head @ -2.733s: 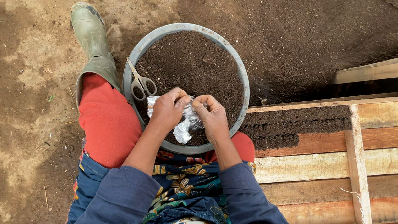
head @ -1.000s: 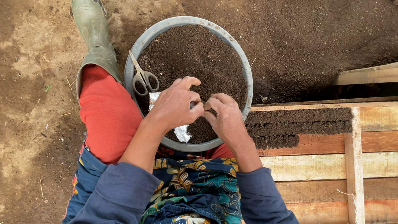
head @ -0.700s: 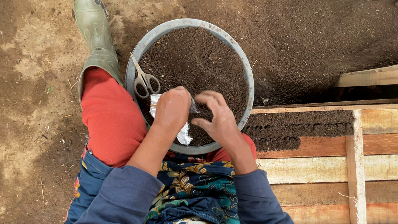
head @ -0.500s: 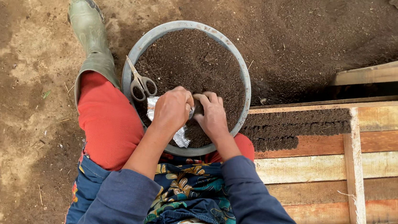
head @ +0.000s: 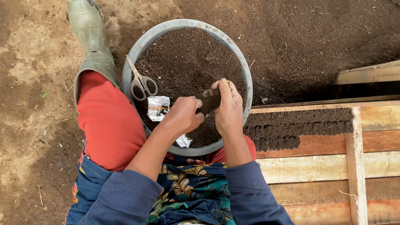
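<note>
1. Over the gray basin of dark crumbly soil, your hands have dropped lower than half a second ago.
2. Your right hand now grips a small dark soil-filled tube; the work has shifted from the crinkled silvery plastic to filling.
3. Your left hand curls its fingers shut at the tube's edge.
4. Metal scissors lie on the rim; a rough wooden tray holds packed soil.

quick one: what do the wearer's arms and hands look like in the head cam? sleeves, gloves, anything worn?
Both arms wear dark blue long sleeves, pushed up so the forearms are bare. The left sleeve and right sleeve look like plain soft fabric with no visible markings. The left hand and right hand are bare: no gloves, and no rings, watch or bands that can be seen.
</note>
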